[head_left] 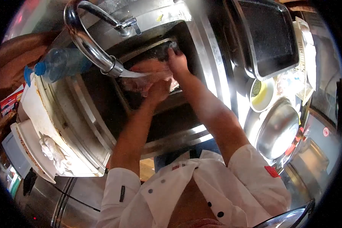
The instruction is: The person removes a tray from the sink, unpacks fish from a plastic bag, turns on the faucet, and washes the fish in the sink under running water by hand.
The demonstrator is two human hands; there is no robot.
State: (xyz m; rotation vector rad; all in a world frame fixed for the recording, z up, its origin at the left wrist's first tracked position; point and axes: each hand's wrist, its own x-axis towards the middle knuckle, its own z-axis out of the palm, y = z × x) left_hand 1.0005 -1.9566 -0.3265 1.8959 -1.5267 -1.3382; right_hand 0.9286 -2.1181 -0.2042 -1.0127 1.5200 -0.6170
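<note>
A large piece of pinkish raw meat [140, 72] lies in a dark metal tray [155, 46] inside the sink [188, 36]. Water runs onto it from the curved faucet [112, 66]. My left hand [159, 90] is closed at the lower right side of the meat, its fingers bent against it and partly hidden. Beyond it, my right hand [176, 61] is closed at the meat's right end, near the tray's far right corner; its grip is too blurred to make out.
A blue-tinted plastic bottle [64, 64] lies left of the faucet. A white board [49, 117] stands at the left. At the right are a deep black pan [273, 36], a white bowl with yellow contents [261, 95] and a round metal bowl [278, 127].
</note>
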